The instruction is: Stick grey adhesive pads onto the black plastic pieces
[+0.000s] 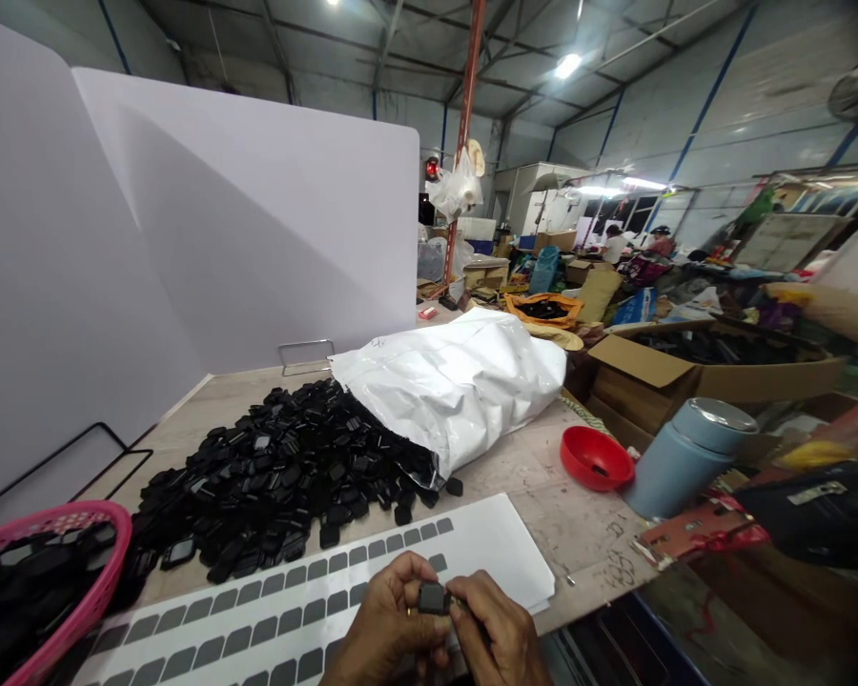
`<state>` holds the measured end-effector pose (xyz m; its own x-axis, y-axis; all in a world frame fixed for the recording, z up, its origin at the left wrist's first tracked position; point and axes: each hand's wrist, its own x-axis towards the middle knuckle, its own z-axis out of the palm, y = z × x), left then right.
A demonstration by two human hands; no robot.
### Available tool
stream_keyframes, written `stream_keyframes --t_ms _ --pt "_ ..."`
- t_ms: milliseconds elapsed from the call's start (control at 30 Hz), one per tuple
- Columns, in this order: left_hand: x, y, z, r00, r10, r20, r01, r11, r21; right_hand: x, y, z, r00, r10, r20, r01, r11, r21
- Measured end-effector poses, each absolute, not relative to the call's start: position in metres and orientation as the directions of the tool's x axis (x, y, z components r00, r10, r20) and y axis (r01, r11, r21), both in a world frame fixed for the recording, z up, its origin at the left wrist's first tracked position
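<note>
A small black square piece with rounded corners (433,598) sits between my two hands, low in the view. My left hand (390,619) grips it from the left, thumb and fingers closed round it. From the right, the closed fingers of my right hand (497,629) pinch at its edge; what lies under those fingertips is hidden. Beneath and beyond both hands lies a white sheet (504,538) bearing rows of dark grey rounded-square stickers (318,569). A big heap of similar black pieces (257,486) is spread behind the sheet.
A white plastic bag (464,381) opens onto the heap. Lower left stands a pink basket (118,572) of black pieces. To the right are a red bowl (593,459), a blue flask (690,457) and a cardboard box (658,381). White panels (272,219) border the table.
</note>
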<state>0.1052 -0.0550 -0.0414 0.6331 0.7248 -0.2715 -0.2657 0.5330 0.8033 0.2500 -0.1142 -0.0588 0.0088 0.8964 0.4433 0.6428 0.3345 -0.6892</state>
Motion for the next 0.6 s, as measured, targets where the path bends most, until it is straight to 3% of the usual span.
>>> stream_keyframes --t_ms 300,600 --pt "0.105 -0.058 -0.05 0.625 0.743 -0.242 -0.289 0.508 0.812 0.253 -0.114 -0.061 -0.027 0.901 0.433 0.67 0.338 -0.661" --pt "0.108 -0.055 -0.061 0.651 0.732 -0.202 -0.292 0.487 0.823 0.257 -0.115 -0.045 -0.131 0.941 0.311 0.716 0.307 -0.627"
